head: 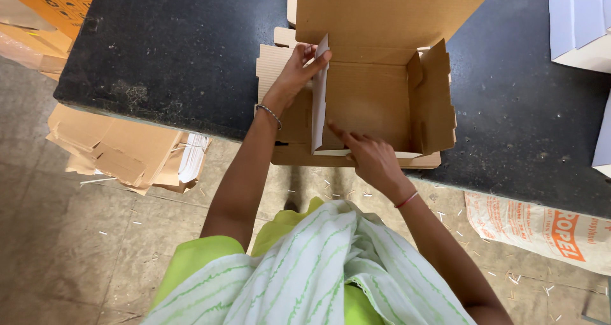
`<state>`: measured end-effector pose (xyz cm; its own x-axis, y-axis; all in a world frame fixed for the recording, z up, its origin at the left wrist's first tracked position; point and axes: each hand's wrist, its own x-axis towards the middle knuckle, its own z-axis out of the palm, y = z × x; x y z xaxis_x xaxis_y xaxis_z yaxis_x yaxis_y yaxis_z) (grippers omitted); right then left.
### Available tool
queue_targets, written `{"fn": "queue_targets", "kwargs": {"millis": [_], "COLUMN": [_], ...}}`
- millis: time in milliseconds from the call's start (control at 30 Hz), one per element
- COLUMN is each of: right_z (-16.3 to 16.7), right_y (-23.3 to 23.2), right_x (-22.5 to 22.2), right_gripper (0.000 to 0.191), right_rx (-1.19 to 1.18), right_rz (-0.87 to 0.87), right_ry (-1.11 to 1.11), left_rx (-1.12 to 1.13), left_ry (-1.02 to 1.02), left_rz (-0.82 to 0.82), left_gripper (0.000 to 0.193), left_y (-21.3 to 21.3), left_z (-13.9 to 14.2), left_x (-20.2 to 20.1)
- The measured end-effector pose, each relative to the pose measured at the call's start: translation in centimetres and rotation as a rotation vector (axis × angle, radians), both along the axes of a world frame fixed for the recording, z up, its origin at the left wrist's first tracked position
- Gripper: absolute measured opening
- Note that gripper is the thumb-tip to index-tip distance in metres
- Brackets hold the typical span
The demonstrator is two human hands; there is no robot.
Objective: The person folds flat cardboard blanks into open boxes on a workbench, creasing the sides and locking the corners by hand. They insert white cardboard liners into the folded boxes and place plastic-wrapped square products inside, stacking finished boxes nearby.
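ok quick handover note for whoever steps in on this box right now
Left hand: pinching the top of the upright side flap.
Right hand: fingers pressing at that flap's lower front corner.
Cardboard box: on the black table, lid standing open at the back, right wall up.
Done: right side and back folded.
Left: the left flap is not yet seated; lid open.
Flat cardboard lies on the floor to the left.

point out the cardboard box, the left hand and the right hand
cardboard box [369, 105]: head view, on its inner floor panel
left hand [296, 70]: head view, on the back of the hand at the box's side flap
right hand [372, 159]: head view, on the back of the hand
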<state>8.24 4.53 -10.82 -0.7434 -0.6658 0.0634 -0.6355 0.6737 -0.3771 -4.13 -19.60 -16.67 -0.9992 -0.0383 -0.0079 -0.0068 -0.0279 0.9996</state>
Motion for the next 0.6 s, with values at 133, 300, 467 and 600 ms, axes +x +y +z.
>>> {"fn": "queue_targets", "kwargs": {"millis": [133, 300, 467, 600], "right_z": [1.5, 1.2, -0.2, -1.1], "right_y": [-1.0, -1.9, -1.0, 0.0], "right_x": [-1.7, -3.3, -3.9, -2.6], "right_gripper": [0.093, 0.083, 0.054, 0.049], "right_rx": [0.076, 0.172, 0.171, 0.108], "right_rz": [0.039, 0.116, 0.148, -0.059], "right_ry": [-0.085, -0.088, -0.102, -0.058], "left_rx": [0.106, 0.015, 0.061, -0.121], "left_ry": [-0.099, -0.034, 0.033, 0.169], "left_rz": [-0.044, -0.013, 0.089, 0.262], "left_gripper": [0.073, 0.071, 0.079, 0.078], "left_y": [-0.6, 0.0, 2.0, 3.2], "left_z": [-0.1, 0.1, 0.0, -0.8], "left_x": [0.2, 0.0, -0.3, -0.5]}}
